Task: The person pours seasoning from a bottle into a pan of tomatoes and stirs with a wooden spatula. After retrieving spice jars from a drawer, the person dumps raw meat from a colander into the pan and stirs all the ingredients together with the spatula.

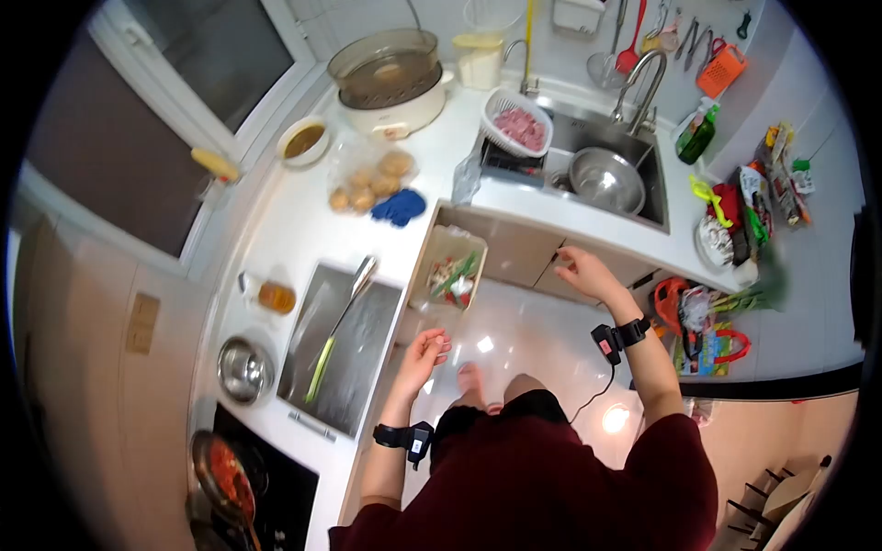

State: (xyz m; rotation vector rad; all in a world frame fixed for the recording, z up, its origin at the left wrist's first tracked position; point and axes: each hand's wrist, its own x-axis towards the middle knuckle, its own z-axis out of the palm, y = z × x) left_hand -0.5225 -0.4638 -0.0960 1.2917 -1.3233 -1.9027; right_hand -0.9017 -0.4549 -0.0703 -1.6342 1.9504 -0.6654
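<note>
My left hand (424, 360) hangs in the air beside the counter's front edge, fingers loosely bent and apart, with nothing visible in it. Closest to it are the metal cutting board (354, 367) and the waste bin (423, 292) with scraps inside. On the board lie a silver-handled knife (365, 270) and a green stalk (319, 372) that looks like scallion. My right hand (588, 275) is held out over the floor, fingers spread and holding nothing, in front of the cabinet door (514, 243) below the sink. Whether it touches the door, I cannot tell.
A colander (491, 138) of pink meat sits by the sink, where a steel bowl (606, 181) rests. Potatoes (363, 188) in a bag, a blue cloth (399, 208) and a steamer (395, 112) stand along the counter. A pan (200, 468) of red food sits on the stove.
</note>
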